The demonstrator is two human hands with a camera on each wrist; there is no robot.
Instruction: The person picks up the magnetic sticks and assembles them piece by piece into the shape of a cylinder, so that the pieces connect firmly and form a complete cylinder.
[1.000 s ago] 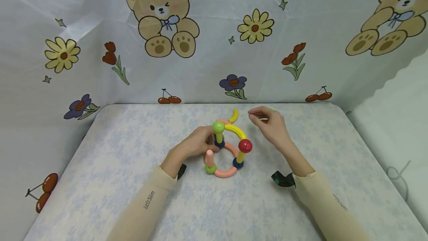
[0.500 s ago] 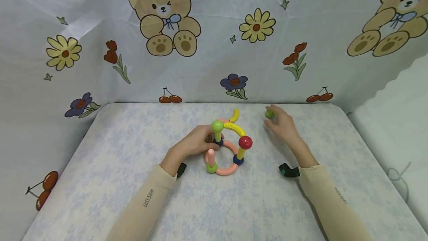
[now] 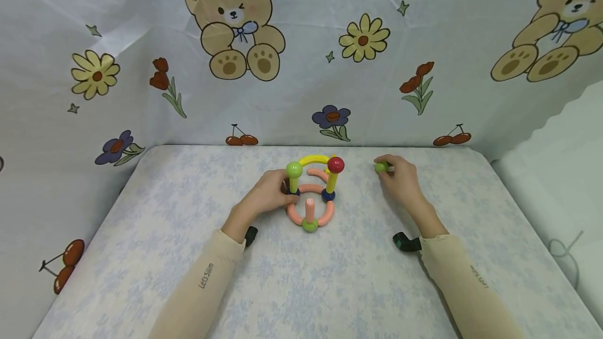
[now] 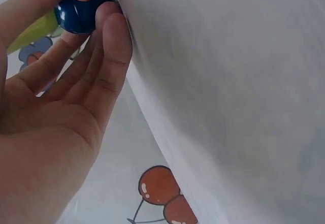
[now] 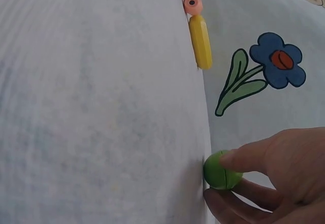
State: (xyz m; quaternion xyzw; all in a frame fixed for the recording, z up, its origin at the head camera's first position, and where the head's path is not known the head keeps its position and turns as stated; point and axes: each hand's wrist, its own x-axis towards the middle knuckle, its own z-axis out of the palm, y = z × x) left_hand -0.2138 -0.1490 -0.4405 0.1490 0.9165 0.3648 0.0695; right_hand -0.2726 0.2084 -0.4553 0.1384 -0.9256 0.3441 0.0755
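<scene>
A toy frame of magnetic sticks and balls stands on the table: a ring of curved salmon sticks (image 3: 311, 188) joined by balls. My left hand (image 3: 267, 192) pinches the dark blue ball (image 4: 80, 11) at the ring's left. From that ball rises a green stick (image 3: 294, 184) topped by a light green ball (image 3: 294, 169). A curved yellow stick (image 3: 313, 160) spans to the red ball (image 3: 336, 165) on a yellow upright (image 3: 332, 183). In front, a salmon stick (image 3: 309, 209) stands on a green ball (image 3: 310, 225). My right hand (image 3: 401, 181) pinches a separate green ball (image 5: 222, 172) on the table.
Behind the frame lie a loose curved salmon stick (image 3: 318, 172) and a loose yellow stick (image 5: 201, 42), largely hidden in the head view. A printed cloth (image 3: 292, 93) hangs at the table's back edge. A thin cable (image 3: 562, 250) lies at the far right.
My left hand has turned the frame counterclockwise as seen from above, its red ball moving back and its bare salmon upright to the front. My right hand has moved right and taken hold of the green ball.
</scene>
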